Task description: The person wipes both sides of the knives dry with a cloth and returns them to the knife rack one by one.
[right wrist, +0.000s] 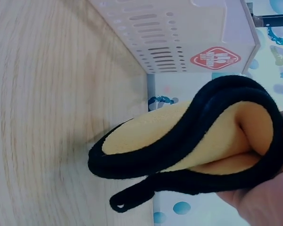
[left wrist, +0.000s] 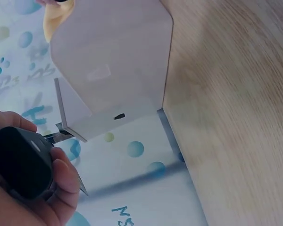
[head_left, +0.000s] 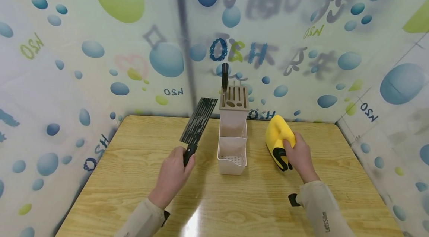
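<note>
In the head view the left hand (head_left: pixel 172 173) grips the black handle of a cleaver (head_left: pixel 199 121), its broad blade tilted up and away, left of the holder. The left wrist view shows the fingers (left wrist: pixel 66 183) curled round the dark handle (left wrist: pixel 21 162). A yellow mitt (head_left: pixel 277 133) with black trim is pinched by the right hand (head_left: pixel 299 155), right of the holder. Up close in the right wrist view, the mitt (right wrist: pixel 217 150) has a folded opening and a black loop. A white knife holder (head_left: pixel 232 127) stands between the hands.
A black-handled knife (head_left: pixel 225 77) stands upright in the holder's slotted brown top. Below that top are two open compartments. The wooden table (head_left: pixel 140 177) meets a patterned cloth wall (head_left: pixel 134 92) at its back edge.
</note>
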Demonstrator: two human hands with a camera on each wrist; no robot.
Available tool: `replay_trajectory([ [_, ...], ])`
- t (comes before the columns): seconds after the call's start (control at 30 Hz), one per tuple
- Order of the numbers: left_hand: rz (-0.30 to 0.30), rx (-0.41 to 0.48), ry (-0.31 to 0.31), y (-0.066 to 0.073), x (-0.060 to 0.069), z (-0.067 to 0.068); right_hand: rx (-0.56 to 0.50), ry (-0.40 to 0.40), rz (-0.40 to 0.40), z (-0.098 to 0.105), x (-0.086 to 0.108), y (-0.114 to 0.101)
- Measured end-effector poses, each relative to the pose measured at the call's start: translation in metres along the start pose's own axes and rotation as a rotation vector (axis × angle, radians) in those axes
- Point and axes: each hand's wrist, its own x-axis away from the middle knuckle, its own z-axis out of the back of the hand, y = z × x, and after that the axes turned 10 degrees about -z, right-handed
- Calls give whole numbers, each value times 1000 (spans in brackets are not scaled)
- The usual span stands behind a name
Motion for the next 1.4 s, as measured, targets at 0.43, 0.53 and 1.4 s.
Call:
replay_trajectory([
  [0.43,-77,32,43,14,-2,0,-108,39,1,1,2,-9],
  [0.53,-122,28,53,17,-3,-3,-135,76,4,0,3,-11],
  [1.4,-234,-29,42,39,-28,-19,-198,166,126,2,8,-31],
])
